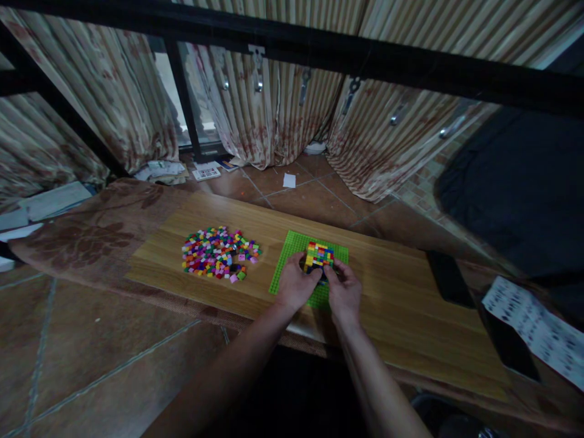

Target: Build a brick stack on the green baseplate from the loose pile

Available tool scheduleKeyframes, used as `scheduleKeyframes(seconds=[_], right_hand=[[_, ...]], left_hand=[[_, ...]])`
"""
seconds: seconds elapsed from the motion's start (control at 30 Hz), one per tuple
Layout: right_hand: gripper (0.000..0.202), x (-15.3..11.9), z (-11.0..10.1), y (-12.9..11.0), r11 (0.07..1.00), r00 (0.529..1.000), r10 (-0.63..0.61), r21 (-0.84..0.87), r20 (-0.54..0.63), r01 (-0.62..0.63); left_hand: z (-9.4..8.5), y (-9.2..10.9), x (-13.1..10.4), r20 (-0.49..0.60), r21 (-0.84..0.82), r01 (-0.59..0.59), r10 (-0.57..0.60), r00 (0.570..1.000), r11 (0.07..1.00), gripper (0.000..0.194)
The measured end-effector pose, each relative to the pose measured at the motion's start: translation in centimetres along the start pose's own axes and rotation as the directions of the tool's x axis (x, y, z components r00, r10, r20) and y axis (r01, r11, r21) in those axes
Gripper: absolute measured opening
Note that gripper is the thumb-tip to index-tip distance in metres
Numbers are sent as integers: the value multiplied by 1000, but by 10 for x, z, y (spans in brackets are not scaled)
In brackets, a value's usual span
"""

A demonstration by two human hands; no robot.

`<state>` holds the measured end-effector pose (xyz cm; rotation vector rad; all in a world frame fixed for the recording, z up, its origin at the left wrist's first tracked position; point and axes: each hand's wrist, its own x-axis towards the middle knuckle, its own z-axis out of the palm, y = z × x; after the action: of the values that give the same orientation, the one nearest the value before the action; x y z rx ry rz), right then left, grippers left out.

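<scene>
A green studded baseplate (pixel 292 244) lies on the wooden board, partly covered by my hands. On it stands a block built of small bricks (pixel 319 252), with red, yellow, blue and white on top and dark bricks at its near side. My left hand (pixel 296 283) grips the block's left and near side, thumb at the front edge. From the right, my right hand (pixel 344 291) holds the same block, its thumb close to the left thumb. The undersides of the fingers are hidden.
A loose pile of multicoloured bricks (pixel 214 252) spreads over the left part of the wooden board (pixel 401 304). A black phone (pixel 449 278) lies at the right end, beside a printed sheet (pixel 538 322) and another dark flat object (pixel 511 344). Curtains hang beyond.
</scene>
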<state>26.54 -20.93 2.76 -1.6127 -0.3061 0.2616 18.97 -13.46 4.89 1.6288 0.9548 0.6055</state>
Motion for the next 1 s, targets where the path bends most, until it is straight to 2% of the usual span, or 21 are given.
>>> scheduleKeyframes(seconds=[0.1, 0.2, 0.33, 0.4, 0.5, 0.6, 0.67, 0.73, 0.8, 0.87, 0.93, 1.0], right_hand=[[45, -1, 1, -1, 1000, 999, 29, 7, -30, -29], [50, -2, 0, -6, 993, 993, 113, 41, -23, -112], [46, -3, -12, -17, 980, 983, 186, 79, -6, -185], [41, -3, -23, -22, 975, 979, 198, 114, -46, -191], [34, -8, -41, -29, 969, 971, 204, 167, -128, -182], [32, -27, -50, -36, 993, 979, 109, 70, -172, -99], [31, -47, -48, -38, 995, 998, 17, -99, -57, -22], [29, -67, -38, -38, 976, 989, -51, -202, 140, 79], [26, -82, -22, -36, 948, 923, -119, -236, 366, 216], [23, -88, 0, -32, 905, 816, -172, -238, 552, 352], [23, -87, 25, -27, 856, 725, -211, -234, 656, 461], [24, -81, 50, -22, 808, 671, -259, -225, 695, 544]], left_hand=[[2, 0, -2, -31, 28, 12, -12, 999, 1000, 48], [3, 2, -3, -27, 28, 10, -9, 1000, 1000, 44], [-4, 6, -8, -36, 26, 1, 0, 999, 1000, 44], [-14, 6, -14, -63, 25, -17, 19, 998, 1000, 47], [-42, 0, -29, -102, 34, -92, 95, 990, 995, 41], [-73, -15, -48, -162, 133, -181, 202, 966, 974, 32], [-89, -29, -62, -177, 229, -225, 268, 947, 947, 29], [-101, -43, -73, -160, 314, -268, 329, 931, 911, 27], [-108, -55, -79, -115, 394, -317, 389, 914, 862, 26], [-113, -63, -80, -38, 471, -374, 442, 896, 799, 25], [-119, -67, -78, 44, 528, -423, 473, 880, 736, 21], [-125, -70, -74, 86, 564, -439, 480, 873, 699, 19]])
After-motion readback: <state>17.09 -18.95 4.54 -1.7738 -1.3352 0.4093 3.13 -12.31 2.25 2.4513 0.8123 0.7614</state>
